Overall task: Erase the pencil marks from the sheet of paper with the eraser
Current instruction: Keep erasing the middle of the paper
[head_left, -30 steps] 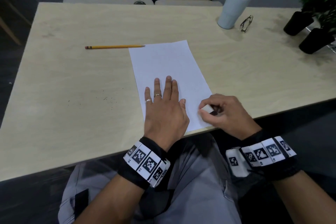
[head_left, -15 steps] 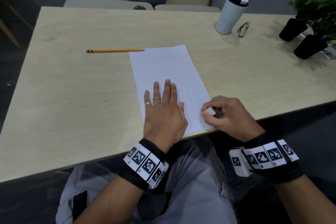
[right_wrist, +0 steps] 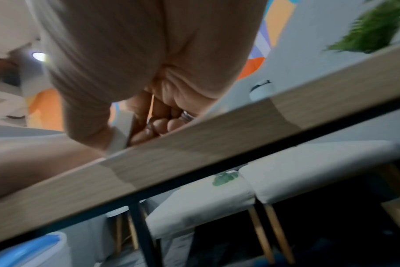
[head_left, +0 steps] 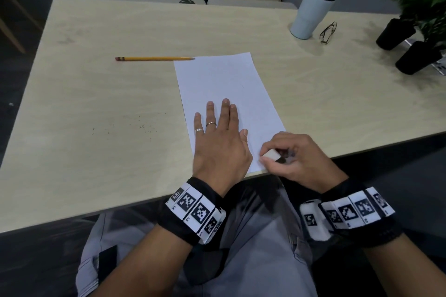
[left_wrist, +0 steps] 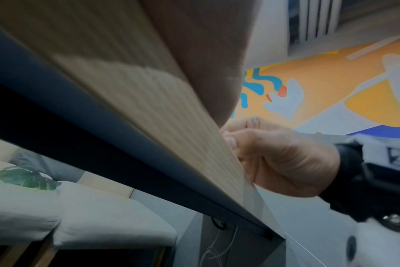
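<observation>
- A yellow pencil (head_left: pixel 154 58) lies on the counter (head_left: pixel 96 94), its tip just touching the far left corner of the sheet of paper (head_left: pixel 224 79).
- Dark specks (head_left: pixel 142 125) are scattered on the counter left of the sheet.
- The left hand (head_left: pixel 218 142) lies flat on the lower part of the sheet, fingers (head_left: pixel 225 113) straight and slightly spread, pressing it down; two rings show on them.
- Any pencil marks on the sheet are too faint to make out.
- The right hand (head_left: pixel 293 157) sits at the sheet's near right corner, by the counter's edge, with its fingers curled round a white eraser (head_left: pixel 271 155) whose end meets the paper.
- A pale lidded tumbler (head_left: pixel 310 12) stands upright far right; its contents are hidden.
- Folded glasses (head_left: pixel 327 32) lie just beside the tumbler.
- Two black pots (head_left: pixel 395 34) hold green plants at the right edge.
- Compared with a second ago, the eraser has shifted slightly inward on the sheet, while the left hand stays planted in the same spot.
</observation>
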The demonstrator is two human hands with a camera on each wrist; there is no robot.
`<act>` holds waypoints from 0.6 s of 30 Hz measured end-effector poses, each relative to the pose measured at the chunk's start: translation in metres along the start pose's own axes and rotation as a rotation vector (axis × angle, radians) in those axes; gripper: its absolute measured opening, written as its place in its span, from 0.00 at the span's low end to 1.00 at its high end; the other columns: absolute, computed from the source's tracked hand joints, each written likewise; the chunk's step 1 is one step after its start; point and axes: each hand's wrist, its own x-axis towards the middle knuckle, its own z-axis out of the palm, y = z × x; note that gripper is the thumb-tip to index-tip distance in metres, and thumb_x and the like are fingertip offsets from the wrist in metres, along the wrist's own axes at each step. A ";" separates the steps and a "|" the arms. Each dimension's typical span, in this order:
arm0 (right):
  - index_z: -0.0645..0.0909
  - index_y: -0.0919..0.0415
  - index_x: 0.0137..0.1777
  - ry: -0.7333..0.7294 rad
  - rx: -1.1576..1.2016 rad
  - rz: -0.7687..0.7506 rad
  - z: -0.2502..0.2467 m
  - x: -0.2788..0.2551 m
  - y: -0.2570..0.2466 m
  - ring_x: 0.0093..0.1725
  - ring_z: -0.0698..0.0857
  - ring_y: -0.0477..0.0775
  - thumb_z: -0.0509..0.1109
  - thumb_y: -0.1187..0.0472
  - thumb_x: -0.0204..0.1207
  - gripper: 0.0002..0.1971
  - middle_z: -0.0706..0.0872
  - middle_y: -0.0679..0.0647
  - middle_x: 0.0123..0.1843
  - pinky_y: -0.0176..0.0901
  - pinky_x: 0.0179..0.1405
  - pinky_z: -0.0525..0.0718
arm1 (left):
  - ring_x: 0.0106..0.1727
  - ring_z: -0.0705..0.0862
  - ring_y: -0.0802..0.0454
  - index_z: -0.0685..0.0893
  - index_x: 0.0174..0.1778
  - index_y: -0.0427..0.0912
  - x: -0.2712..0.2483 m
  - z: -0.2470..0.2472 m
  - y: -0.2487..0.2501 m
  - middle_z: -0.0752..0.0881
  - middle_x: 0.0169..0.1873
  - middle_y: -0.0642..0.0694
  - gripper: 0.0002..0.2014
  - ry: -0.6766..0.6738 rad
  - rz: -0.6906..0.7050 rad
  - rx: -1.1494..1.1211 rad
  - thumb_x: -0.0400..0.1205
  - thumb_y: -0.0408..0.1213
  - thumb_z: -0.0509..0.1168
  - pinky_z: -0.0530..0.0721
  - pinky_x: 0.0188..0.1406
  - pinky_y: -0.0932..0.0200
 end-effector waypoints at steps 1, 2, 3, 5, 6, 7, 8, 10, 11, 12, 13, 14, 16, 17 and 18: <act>0.94 0.52 0.45 0.033 0.015 0.047 -0.009 -0.002 0.008 0.36 0.78 0.53 0.85 0.69 0.76 0.09 0.85 0.50 0.36 0.50 0.40 0.77 | 0.94 0.40 0.37 0.44 0.94 0.40 0.000 0.000 0.000 0.44 0.94 0.44 0.33 0.003 0.000 -0.001 0.94 0.51 0.36 0.43 0.91 0.31; 0.94 0.51 0.45 0.064 0.021 0.093 -0.018 -0.004 0.015 0.36 0.77 0.53 0.84 0.69 0.75 0.10 0.85 0.50 0.36 0.49 0.41 0.76 | 0.94 0.41 0.37 0.44 0.94 0.40 0.000 0.000 0.000 0.45 0.94 0.44 0.33 0.007 0.000 -0.004 0.94 0.51 0.36 0.43 0.91 0.31; 0.94 0.49 0.45 0.090 0.010 0.119 -0.025 -0.006 0.019 0.35 0.76 0.53 0.84 0.69 0.75 0.11 0.84 0.49 0.36 0.48 0.41 0.75 | 0.94 0.41 0.37 0.45 0.94 0.40 -0.001 0.000 -0.001 0.45 0.94 0.44 0.33 0.008 -0.001 -0.005 0.94 0.51 0.36 0.43 0.91 0.31; 0.94 0.49 0.45 0.094 -0.008 0.112 -0.025 -0.005 0.014 0.35 0.76 0.54 0.84 0.68 0.75 0.10 0.83 0.50 0.35 0.46 0.40 0.75 | 0.94 0.41 0.36 0.44 0.94 0.40 -0.001 -0.001 0.000 0.45 0.94 0.44 0.33 0.005 0.001 -0.001 0.93 0.51 0.36 0.43 0.91 0.31; 0.94 0.51 0.46 0.070 -0.004 0.089 -0.019 -0.003 0.007 0.35 0.77 0.54 0.85 0.67 0.76 0.09 0.83 0.51 0.35 0.44 0.40 0.76 | 0.94 0.40 0.37 0.44 0.94 0.40 -0.001 -0.001 0.000 0.44 0.94 0.44 0.33 0.001 0.002 -0.003 0.93 0.51 0.35 0.43 0.91 0.31; 0.94 0.53 0.47 0.035 -0.001 0.052 -0.010 -0.002 -0.001 0.36 0.78 0.55 0.85 0.67 0.76 0.07 0.83 0.52 0.35 0.44 0.40 0.77 | 0.94 0.40 0.37 0.43 0.94 0.40 -0.001 -0.002 0.000 0.43 0.94 0.44 0.33 -0.004 0.002 -0.008 0.93 0.51 0.35 0.42 0.91 0.31; 0.94 0.54 0.47 0.008 -0.001 0.014 -0.003 -0.002 -0.005 0.37 0.78 0.57 0.85 0.66 0.76 0.07 0.84 0.53 0.35 0.45 0.40 0.78 | 0.94 0.39 0.37 0.43 0.94 0.40 -0.001 -0.001 0.000 0.43 0.94 0.44 0.33 -0.006 0.004 -0.010 0.93 0.51 0.35 0.41 0.91 0.31; 0.94 0.53 0.46 0.011 0.017 0.040 -0.008 -0.002 0.003 0.37 0.79 0.60 0.85 0.68 0.76 0.08 0.85 0.57 0.36 0.52 0.41 0.79 | 0.94 0.39 0.37 0.43 0.94 0.40 0.000 0.000 -0.001 0.43 0.94 0.44 0.33 -0.002 0.007 -0.015 0.93 0.51 0.35 0.42 0.91 0.31; 0.94 0.51 0.46 0.037 0.029 0.095 -0.018 -0.004 0.010 0.36 0.78 0.60 0.85 0.69 0.75 0.10 0.85 0.57 0.37 0.52 0.41 0.78 | 0.94 0.40 0.37 0.44 0.94 0.40 0.001 0.001 -0.002 0.44 0.94 0.44 0.33 0.002 0.008 -0.019 0.94 0.51 0.36 0.42 0.91 0.31; 0.95 0.50 0.45 0.065 0.036 0.143 -0.027 -0.005 0.016 0.35 0.77 0.57 0.85 0.69 0.75 0.11 0.84 0.54 0.36 0.50 0.41 0.76 | 0.94 0.41 0.36 0.45 0.94 0.40 0.000 0.001 -0.002 0.45 0.94 0.44 0.33 0.010 0.007 -0.022 0.94 0.51 0.36 0.43 0.91 0.31; 0.95 0.49 0.44 0.087 0.033 0.168 -0.034 -0.007 0.020 0.34 0.75 0.52 0.85 0.69 0.75 0.11 0.83 0.50 0.35 0.47 0.41 0.75 | 0.94 0.42 0.36 0.46 0.94 0.40 0.000 0.002 -0.002 0.46 0.94 0.44 0.33 0.017 0.006 -0.023 0.93 0.51 0.36 0.43 0.91 0.31; 0.95 0.49 0.44 0.097 0.022 0.171 -0.036 -0.008 0.020 0.33 0.73 0.49 0.85 0.69 0.75 0.11 0.81 0.47 0.34 0.45 0.41 0.74 | 0.94 0.42 0.36 0.46 0.94 0.40 0.000 0.002 -0.002 0.46 0.94 0.44 0.33 0.017 0.004 -0.023 0.93 0.51 0.36 0.43 0.91 0.31; 0.95 0.51 0.45 0.067 0.010 0.132 -0.028 -0.004 0.007 0.33 0.73 0.47 0.85 0.68 0.75 0.10 0.80 0.48 0.34 0.39 0.40 0.74 | 0.94 0.42 0.36 0.46 0.94 0.40 0.000 0.000 -0.001 0.45 0.94 0.44 0.33 0.008 0.004 -0.015 0.93 0.51 0.36 0.43 0.91 0.31; 0.95 0.52 0.45 0.029 0.019 0.100 -0.020 -0.002 -0.001 0.34 0.74 0.49 0.85 0.68 0.75 0.08 0.81 0.51 0.34 0.38 0.40 0.74 | 0.94 0.41 0.36 0.45 0.94 0.40 0.000 -0.001 0.000 0.45 0.94 0.44 0.33 0.008 0.003 -0.011 0.93 0.51 0.36 0.43 0.91 0.31; 0.95 0.54 0.45 -0.006 0.032 0.074 -0.012 -0.002 -0.006 0.35 0.76 0.52 0.85 0.68 0.75 0.07 0.82 0.54 0.35 0.38 0.40 0.75 | 0.94 0.41 0.36 0.45 0.94 0.40 0.000 -0.001 0.000 0.45 0.94 0.44 0.33 0.008 0.004 -0.009 0.93 0.51 0.36 0.42 0.91 0.31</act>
